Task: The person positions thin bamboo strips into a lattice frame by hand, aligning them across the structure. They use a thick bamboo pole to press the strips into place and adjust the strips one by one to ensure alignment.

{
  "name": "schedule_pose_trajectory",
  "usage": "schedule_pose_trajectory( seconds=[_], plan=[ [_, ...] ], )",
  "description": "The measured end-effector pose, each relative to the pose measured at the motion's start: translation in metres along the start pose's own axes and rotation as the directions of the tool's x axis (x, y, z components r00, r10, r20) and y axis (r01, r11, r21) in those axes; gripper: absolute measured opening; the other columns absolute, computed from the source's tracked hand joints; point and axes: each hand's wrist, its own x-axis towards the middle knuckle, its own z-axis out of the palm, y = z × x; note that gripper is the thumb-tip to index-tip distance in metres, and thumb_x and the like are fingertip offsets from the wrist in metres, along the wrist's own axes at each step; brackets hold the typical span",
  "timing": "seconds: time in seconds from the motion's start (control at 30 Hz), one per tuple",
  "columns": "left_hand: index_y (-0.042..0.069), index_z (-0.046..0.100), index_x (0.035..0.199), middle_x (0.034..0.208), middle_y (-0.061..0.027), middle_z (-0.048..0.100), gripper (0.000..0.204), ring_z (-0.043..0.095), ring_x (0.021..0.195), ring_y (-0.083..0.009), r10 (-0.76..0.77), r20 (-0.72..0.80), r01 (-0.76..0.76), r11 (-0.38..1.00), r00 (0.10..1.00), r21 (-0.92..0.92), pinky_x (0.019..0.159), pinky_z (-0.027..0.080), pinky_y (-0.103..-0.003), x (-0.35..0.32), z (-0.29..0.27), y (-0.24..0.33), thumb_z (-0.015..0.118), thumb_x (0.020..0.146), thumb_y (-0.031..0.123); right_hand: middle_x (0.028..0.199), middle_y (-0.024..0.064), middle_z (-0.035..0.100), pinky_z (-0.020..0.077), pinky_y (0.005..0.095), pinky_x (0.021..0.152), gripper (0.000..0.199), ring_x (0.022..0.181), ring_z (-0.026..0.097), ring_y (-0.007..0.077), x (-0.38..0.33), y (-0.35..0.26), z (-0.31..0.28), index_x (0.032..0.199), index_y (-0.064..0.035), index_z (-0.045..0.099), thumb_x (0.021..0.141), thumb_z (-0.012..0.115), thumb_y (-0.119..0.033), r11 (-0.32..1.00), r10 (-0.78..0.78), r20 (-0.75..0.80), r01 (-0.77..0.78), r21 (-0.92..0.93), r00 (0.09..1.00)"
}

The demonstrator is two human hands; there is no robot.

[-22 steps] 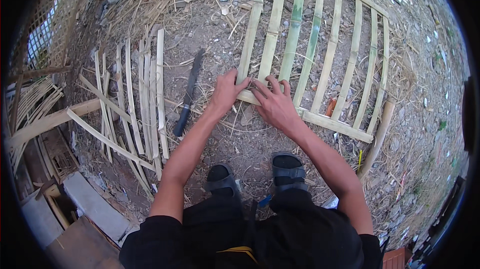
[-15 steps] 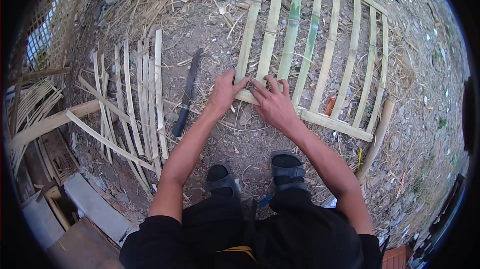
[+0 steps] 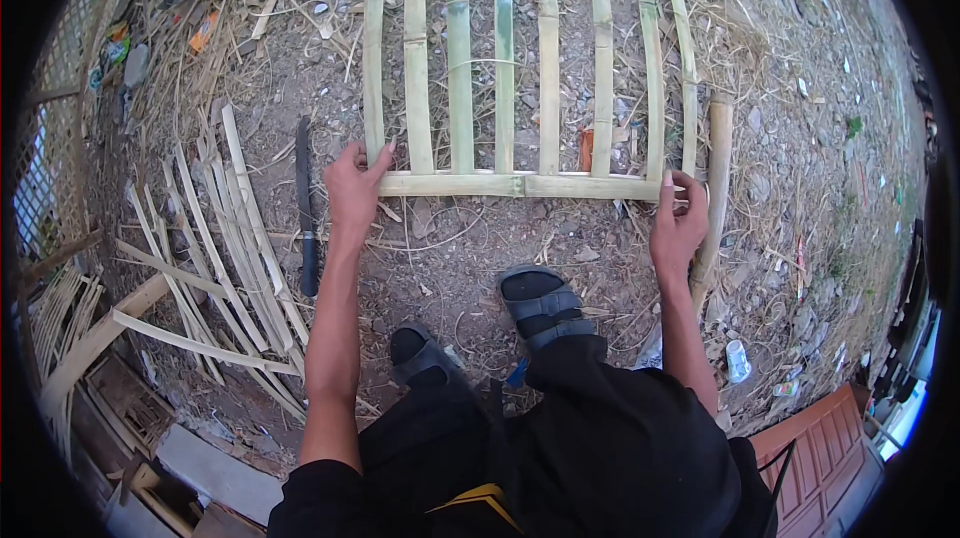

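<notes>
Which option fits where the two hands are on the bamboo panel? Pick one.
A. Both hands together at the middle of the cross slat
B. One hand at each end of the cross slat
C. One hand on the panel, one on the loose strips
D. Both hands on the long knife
B: the left hand and the right hand sit at opposite ends of the cross slat of the bamboo panel.

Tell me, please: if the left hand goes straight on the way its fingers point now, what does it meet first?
The left hand points away from the person, along the outermost upright bamboo slat of the bamboo panel. Its fingertips seem to touch that slat already, so it would likely slide up it; depth is unclear.
</notes>
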Motion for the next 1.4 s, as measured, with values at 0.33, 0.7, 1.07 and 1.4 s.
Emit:
schedule_pose_trajectory(
  seconds=[0.33,0.7,1.07,1.4],
  plan=[
    [-0.004,0.067,0.087,0.070,-0.0060,0.068,0.033,0.057,0.061,-0.0061,-0.004,-0.031,0.003,1.000,1.000,-0.010,0.056,0.045,-0.025,0.005,-0.016,0.012,0.075,0.090,0.027,0.082,0.0147,0.069,0.0523,0.0348,0.069,0.042,0.073,0.068,0.0209,0.031,0.079,-0.026,0.113,0.0062,0.062,0.099,0.057,-0.033,0.934,0.288,0.090,-0.259,-0.246,0.953],
    [-0.004,0.067,0.087,0.064,-0.0014,0.063,0.031,0.047,0.057,-0.0032,-0.041,0.021,0.044,0.983,0.999,-0.176,0.051,0.036,-0.024,0.021,-0.033,0.012,0.076,0.090,0.026,0.090,0.0077,0.068,0.0487,0.0259,0.055,0.036,0.072,0.069,0.0164,0.030,0.081,-0.030,0.119,-0.0017,0.059,0.102,0.056,-0.033,0.562,0.519,0.334,-0.608,0.560,0.787],
    [-0.001,0.067,0.087,0.063,0.0009,0.062,0.030,0.051,0.050,-0.0025,-0.085,0.105,0.104,0.976,0.991,-0.194,0.044,0.036,-0.022,0.026,-0.054,0.031,0.075,0.091,0.027,0.111,0.0097,0.067,0.0556,0.0287,0.071,0.048,0.088,0.069,0.0185,0.033,0.089,-0.055,0.137,-0.0011,0.048,0.100,0.061,-0.029,0.367,0.173,0.484,-0.512,0.776,0.858],
    [-0.004,0.068,0.091,0.065,-0.0010,0.064,0.034,0.053,0.046,-0.0043,-0.081,0.148,0.115,0.965,0.986,-0.235,0.037,0.037,-0.023,0.029,-0.084,0.064,0.078,0.088,0.029,0.084,0.0076,0.063,0.0463,0.0292,0.056,0.030,0.064,0.057,0.0174,0.024,0.132,-0.078,0.115,0.0020,0.062,0.092,0.070,-0.016,0.363,-0.073,0.706,-0.640,0.677,0.705]
  ],
)
